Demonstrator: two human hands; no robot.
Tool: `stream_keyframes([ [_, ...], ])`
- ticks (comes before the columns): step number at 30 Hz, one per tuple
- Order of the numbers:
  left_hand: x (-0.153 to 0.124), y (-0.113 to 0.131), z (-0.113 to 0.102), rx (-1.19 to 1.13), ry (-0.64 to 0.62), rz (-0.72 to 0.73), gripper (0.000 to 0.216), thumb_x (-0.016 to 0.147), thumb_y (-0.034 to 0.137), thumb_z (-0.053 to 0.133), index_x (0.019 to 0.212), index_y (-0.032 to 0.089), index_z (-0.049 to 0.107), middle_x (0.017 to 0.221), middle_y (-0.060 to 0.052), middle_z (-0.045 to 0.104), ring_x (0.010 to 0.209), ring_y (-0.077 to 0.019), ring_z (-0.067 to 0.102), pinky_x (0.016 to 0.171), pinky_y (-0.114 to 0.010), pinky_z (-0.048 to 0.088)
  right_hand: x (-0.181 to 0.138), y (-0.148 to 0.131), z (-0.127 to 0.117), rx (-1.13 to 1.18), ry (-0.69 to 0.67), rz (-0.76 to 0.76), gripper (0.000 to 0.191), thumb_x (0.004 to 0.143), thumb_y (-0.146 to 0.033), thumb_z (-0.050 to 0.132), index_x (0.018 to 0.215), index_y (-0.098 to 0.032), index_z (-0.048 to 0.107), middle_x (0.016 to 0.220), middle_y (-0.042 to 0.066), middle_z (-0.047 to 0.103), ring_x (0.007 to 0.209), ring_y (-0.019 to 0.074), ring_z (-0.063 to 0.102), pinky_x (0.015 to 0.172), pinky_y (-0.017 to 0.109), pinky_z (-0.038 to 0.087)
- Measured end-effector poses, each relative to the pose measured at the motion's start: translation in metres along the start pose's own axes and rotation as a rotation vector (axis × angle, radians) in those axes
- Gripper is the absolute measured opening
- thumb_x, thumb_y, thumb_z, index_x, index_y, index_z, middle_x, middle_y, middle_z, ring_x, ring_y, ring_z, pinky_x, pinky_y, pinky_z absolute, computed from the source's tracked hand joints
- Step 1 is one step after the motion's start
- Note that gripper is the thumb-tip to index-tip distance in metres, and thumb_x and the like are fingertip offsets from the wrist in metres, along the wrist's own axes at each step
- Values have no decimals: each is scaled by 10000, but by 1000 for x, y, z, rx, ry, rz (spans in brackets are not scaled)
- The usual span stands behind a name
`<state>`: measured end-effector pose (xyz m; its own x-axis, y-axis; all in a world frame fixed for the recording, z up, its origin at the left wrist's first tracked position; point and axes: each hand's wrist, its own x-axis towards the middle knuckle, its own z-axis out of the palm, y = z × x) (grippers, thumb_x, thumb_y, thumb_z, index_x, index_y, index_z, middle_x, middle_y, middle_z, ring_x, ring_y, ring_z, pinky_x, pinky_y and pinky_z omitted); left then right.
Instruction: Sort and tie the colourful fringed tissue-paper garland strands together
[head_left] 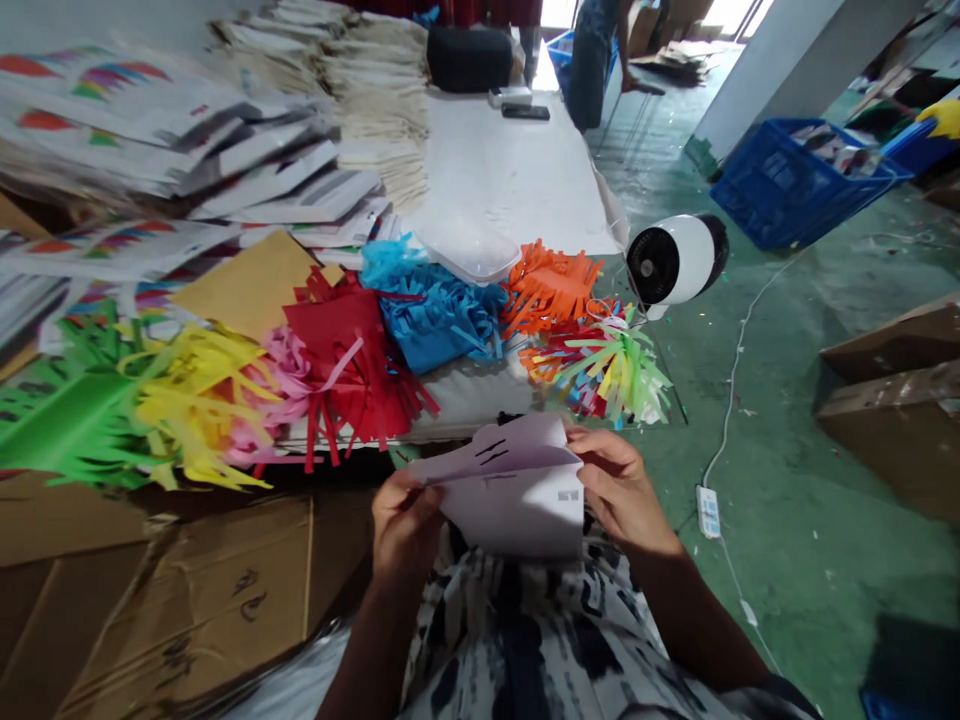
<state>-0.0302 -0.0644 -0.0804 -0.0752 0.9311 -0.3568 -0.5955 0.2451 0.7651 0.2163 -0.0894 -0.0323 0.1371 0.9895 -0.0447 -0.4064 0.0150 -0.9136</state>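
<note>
Sheet (517, 510): white, folded, layers parted, held between both hands before the table (517, 175); best kept level and flat.
Left hand (405, 520): thumb and fingers closed on its left end; a light pinch should avoid creases.
Right hand (619, 490): fingers nearly together, gripping its right end; match the left's height.
Red fringe (337, 345): on the table's near side; steer clear of its strands.
Fan (679, 258): right of table; a draught could lift loose paper.

Folded white sheet (517, 515) pinched at opposite ends by left hand (405, 515) and right hand (621, 490). Beyond sheet: blue paper fringe (439, 318), orange paper fringe (553, 285). Beyond sheet, to left: red paper fringe (337, 335). Right of sheet: white power strip (708, 512).
</note>
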Motion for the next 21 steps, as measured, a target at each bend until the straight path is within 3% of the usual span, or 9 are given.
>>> stream_keyframes([
  [3,5,6,-5,26,-60,12,392,558,338,1007,859,214,787,792,-44,763,683,-181,712,655,-287,593,1,-7,-1,33,-143,23,408,729,-350,951,1083,-360,749,1129,-7,771,953,190,743,796,320,600],
  [6,9,6,-11,20,-104,28,399,571,349,1004,896,238,802,791,-24,766,650,-157,700,665,-284,600,1,-15,-1,33,-273,146,640,796,-394,903,1373,-391,626,1123,16,787,879,194,761,795,355,619],
  [8,11,3,-14,19,-132,44,403,591,365,996,923,244,802,812,-25,776,682,-168,718,682,-291,609,0,-17,-2,-27,-284,146,560,853,-394,858,1377,-349,666,1128,38,805,912,201,778,825,352,624],
  [12,12,-3,-16,15,-162,59,352,674,377,959,942,231,784,901,-45,797,817,-203,757,782,-325,630,-2,-13,0,-167,-177,46,252,880,-316,838,1130,-306,814,1043,26,837,926,189,794,837,299,625],
  [16,8,-1,-11,0,-118,73,325,747,327,926,1023,264,765,992,-29,805,834,-166,749,841,-319,630,1,-6,7,-229,-67,-29,210,862,-308,853,1071,-312,832,1016,9,844,882,177,798,805,277,636],
  [21,7,3,-5,27,-80,84,356,752,312,918,1058,250,746,967,-31,794,790,-150,732,760,-260,613,4,1,14,-232,-25,-59,193,890,-284,821,1079,-321,834,1025,0,845,911,155,794,836,256,630],
])
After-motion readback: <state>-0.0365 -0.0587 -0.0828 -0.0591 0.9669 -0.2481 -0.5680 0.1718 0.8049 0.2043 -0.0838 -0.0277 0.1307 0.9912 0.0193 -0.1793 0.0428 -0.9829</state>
